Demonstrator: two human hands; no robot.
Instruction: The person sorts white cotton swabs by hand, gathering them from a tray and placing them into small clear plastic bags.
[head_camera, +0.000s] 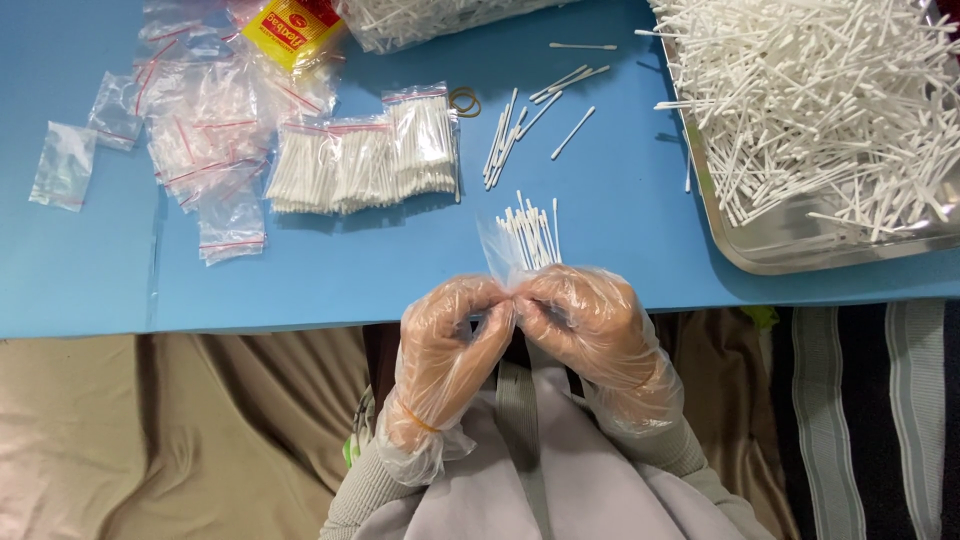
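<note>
— What have the hands got?

— I see a small clear bag (505, 250) with a bunch of cotton swabs (530, 235) standing out of it, held over the near edge of the blue table (620, 215). My left hand (450, 335) is curled and pinches the bag's lower end; my right hand (590, 320) is closed around the swab bundle from the other side. Both wear loose clear plastic gloves, fingertips touching.

— And around it?

— Just beyond, loose swabs (520, 125) lie scattered on the blue top, with a rubber band (464, 100) near them. To the left sit filled swab bags (365, 160) in a row, then a pile of empty zip bags (200, 130) with red strips and a yellow packet (292, 30). On the right a metal tray (790, 240) holds a heap of swabs.

— The room?

— Only beige cloth (170, 430) below the table edge and striped fabric at right.
</note>
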